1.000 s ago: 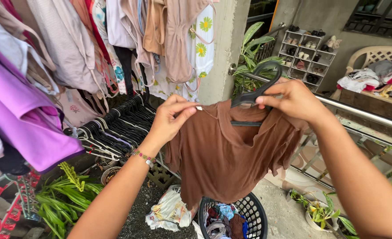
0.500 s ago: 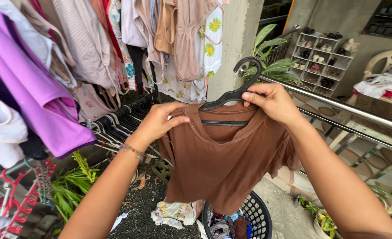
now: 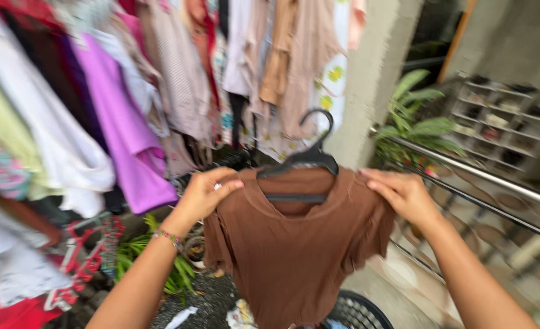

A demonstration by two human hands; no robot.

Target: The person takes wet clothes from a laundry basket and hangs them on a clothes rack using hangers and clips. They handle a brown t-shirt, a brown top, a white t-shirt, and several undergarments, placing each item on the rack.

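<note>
A brown shirt (image 3: pixel 294 244) hangs on a black plastic hanger (image 3: pixel 303 159), held up at chest height in front of the person. The left hand (image 3: pixel 206 194) pinches the shirt's shoulder on its side, fingers closed on the cloth near the collar; a beaded bracelet (image 3: pixel 167 236) sits on that wrist. The right hand (image 3: pixel 404 194) grips the opposite shoulder of the shirt, fingers curled over the fabric. Neither hand touches the hanger's hook, which sticks up free between them.

Behind and to the left a crowded row of hanging clothes (image 3: pixel 178 79) fills the space, a purple garment (image 3: pixel 123 134) nearest the left hand. A grey concrete pillar (image 3: pixel 373 79) stands just behind the hook. To the right a metal railing (image 3: pixel 483 176) runs diagonally, close to the right hand, with a leafy green plant (image 3: pixel 413 116) beyond it and a blurred white shoe rack (image 3: pixel 501 119) farther back. Below the shirt's hem, the rim of a dark laundry basket (image 3: pixel 358 311) shows.
</note>
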